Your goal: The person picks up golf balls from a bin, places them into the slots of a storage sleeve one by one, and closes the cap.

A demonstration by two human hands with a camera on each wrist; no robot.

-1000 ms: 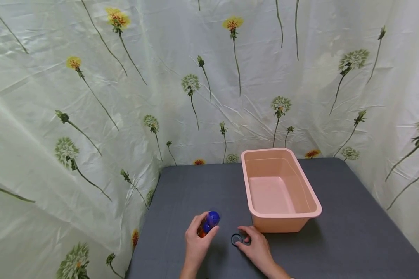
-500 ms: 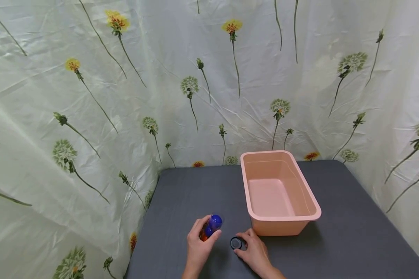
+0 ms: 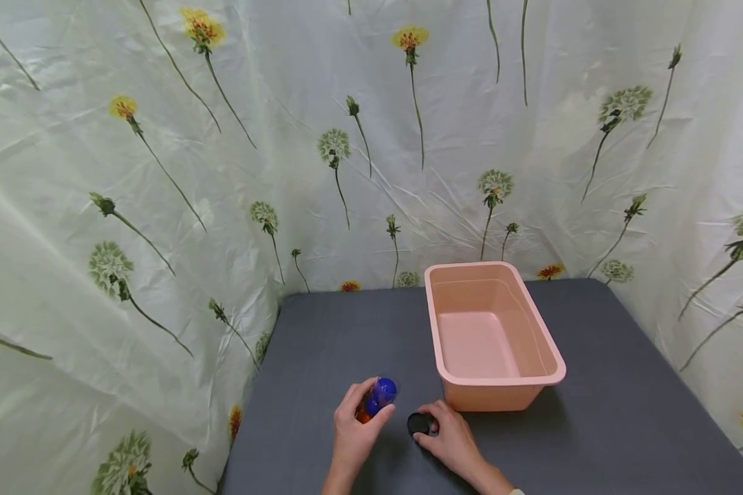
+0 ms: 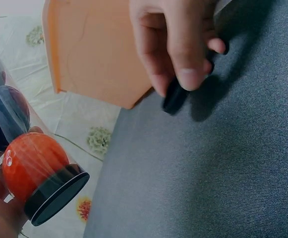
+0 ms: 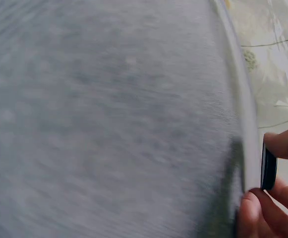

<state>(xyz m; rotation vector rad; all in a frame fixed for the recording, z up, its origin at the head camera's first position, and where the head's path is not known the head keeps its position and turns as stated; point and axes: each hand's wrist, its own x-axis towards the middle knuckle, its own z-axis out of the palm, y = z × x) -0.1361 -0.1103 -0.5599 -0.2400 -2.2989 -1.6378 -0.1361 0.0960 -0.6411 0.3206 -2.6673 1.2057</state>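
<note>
A clear tube [image 3: 385, 390] with blue balls and an orange ball [image 4: 34, 163] inside is gripped by my left hand [image 3: 353, 434]. Its lower end wears a black cap [image 4: 58, 193], seen tilted in the left wrist view. Just right of the tube, my right hand [image 3: 453, 440] pinches a loose round black lid [image 3: 418, 423] between thumb and fingers. In the right wrist view this lid [image 5: 269, 168] appears edge-on. The lid's flat dark face points toward the head camera. Tube and lid are held apart.
Behind my right hand stands a pink plastic basin [image 3: 504, 399] with nothing visible inside. A dark grey cloth covers the table [image 3: 347, 337]. Pale curtains [image 3: 371, 137] printed with dandelions hang round its back and sides.
In my right fingers the lid has turned over, from its ringed hollow side showing to its plain black face. My left hand has shifted slightly right with the tube.
</note>
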